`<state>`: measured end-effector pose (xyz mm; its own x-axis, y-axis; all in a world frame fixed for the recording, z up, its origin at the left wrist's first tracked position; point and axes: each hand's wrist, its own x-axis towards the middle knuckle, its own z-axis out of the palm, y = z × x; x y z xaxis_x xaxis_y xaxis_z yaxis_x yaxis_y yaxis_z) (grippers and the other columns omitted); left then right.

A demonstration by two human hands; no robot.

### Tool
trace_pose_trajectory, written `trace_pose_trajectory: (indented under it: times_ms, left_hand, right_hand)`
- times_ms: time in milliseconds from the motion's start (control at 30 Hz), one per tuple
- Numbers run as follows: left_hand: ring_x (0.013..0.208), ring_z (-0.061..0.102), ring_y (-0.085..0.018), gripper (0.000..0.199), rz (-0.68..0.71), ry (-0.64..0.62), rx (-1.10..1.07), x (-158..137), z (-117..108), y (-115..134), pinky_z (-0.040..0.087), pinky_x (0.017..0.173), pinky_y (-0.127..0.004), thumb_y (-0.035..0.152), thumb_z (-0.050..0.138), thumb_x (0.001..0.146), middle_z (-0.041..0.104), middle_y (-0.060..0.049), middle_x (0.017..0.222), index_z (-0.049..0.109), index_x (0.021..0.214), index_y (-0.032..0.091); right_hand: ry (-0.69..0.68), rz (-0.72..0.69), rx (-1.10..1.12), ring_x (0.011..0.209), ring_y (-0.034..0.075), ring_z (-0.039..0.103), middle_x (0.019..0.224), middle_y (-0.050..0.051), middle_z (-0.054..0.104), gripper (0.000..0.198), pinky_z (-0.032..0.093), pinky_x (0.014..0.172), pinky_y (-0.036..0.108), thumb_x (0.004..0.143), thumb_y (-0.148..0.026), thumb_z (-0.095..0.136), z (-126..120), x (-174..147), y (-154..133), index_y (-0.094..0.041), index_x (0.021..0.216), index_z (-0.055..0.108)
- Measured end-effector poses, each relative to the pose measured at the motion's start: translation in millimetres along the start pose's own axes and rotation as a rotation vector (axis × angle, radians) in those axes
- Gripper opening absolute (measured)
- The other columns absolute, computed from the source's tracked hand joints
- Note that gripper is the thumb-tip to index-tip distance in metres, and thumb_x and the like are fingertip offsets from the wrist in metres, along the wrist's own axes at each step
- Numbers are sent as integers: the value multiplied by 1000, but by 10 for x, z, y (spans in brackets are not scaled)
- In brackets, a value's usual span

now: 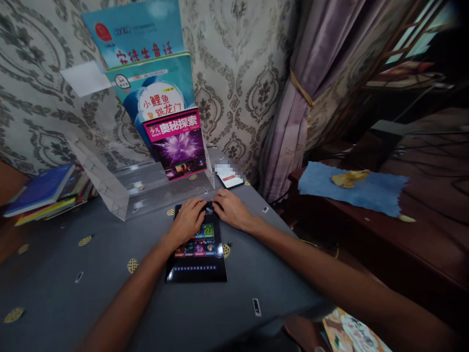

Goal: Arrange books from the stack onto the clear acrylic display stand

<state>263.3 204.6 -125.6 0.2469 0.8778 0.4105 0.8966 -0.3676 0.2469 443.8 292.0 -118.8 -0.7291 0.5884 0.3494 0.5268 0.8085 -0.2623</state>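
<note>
A dark-backed book [196, 269] lies on the grey tablecloth in front of me, small colour pictures on its upturned cover. My left hand [188, 218] rests over its upper left part, fingers bent together at the far edge. At the far right corner, my right hand [233, 210] has its fingers closed on the same book; the fingertips are partly hidden. Just beyond stands a clear tiered rack [113, 198]. In its front tier leans a magazine [179, 144] with a pink and purple cover. Behind that are a teal book [161, 90] and a taller blue book [142, 29].
A phone [231, 182] lies beside the rack's right end. Stacked books [54, 190] sit at the left. To the right, a blue cloth [318, 183] with a yellowish object covers part of a dark red surface. Another book [353, 332] shows below the table edge.
</note>
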Motion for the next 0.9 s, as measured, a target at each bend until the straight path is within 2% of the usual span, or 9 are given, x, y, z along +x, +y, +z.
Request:
trace_pose_trajectory:
  times_ms: [167, 433, 633, 900]
  left_hand:
    - [122, 55, -27, 33, 27, 15, 111, -10, -7, 47, 45, 108, -48, 18, 44, 97, 60, -14, 127, 61, 126, 16]
    - [112, 54, -27, 31, -43, -54, 214, 63, -38, 225, 48, 98, -47, 17, 40, 97, 61, -13, 117, 60, 121, 17]
    - [105, 53, -26, 32, -135, -63, 161, 149, 16, 224, 46, 95, -44, 14, 42, 94, 61, -9, 111, 59, 120, 19]
    - [98, 52, -25, 29, -205, -25, 18, 266, 73, 89, 45, 92, -43, 6, 40, 85, 57, -8, 98, 61, 101, 19]
  right_hand:
    - [-8, -13, 28, 94, 22, 56, 98, 10, 62, 24, 47, 87, 36, 96, -18, 53, -61, -109, 19, -13, 113, 70]
    - [1, 37, 97, 96, 22, 56, 101, 10, 62, 25, 47, 88, 35, 95, -14, 53, -73, -134, 71, -13, 113, 70]
    - [15, 71, 173, 97, 21, 56, 99, 10, 62, 25, 46, 89, 35, 95, -13, 51, -48, -112, 135, -13, 109, 72]
    - [-9, 86, 199, 97, 21, 56, 99, 9, 62, 26, 46, 87, 33, 95, -12, 51, -98, -106, 153, -14, 108, 73]
